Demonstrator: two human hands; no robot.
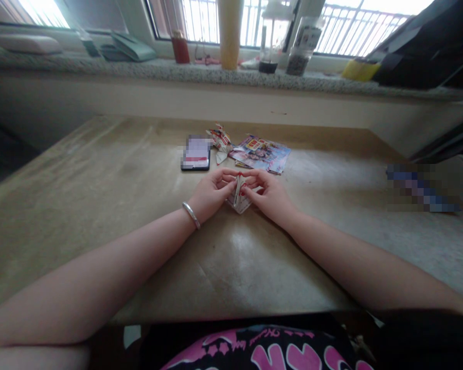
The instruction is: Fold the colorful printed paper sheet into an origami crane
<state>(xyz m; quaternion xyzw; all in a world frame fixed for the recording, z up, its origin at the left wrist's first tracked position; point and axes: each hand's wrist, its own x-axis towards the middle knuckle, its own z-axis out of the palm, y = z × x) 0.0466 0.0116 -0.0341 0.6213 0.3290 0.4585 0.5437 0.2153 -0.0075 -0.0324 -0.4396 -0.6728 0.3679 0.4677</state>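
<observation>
A small piece of folded paper (239,205), whitish with print on it, is held between my two hands over the middle of the table. My left hand (216,190) grips its left side between thumb and fingers, with a silver bangle on the wrist. From the other side my right hand (268,192) pinches the paper, its thumb pressed near the central fold. The fingertips of both hands meet at the far edge of the paper and cover part of it.
Beyond my hands lie a phone (196,153), a folded paper figure (220,143) and a stack of printed sheets (264,153). A blurred-out flat object (422,187) is at the right. Bottles and a red jar (180,47) stand on the stone windowsill (139,69).
</observation>
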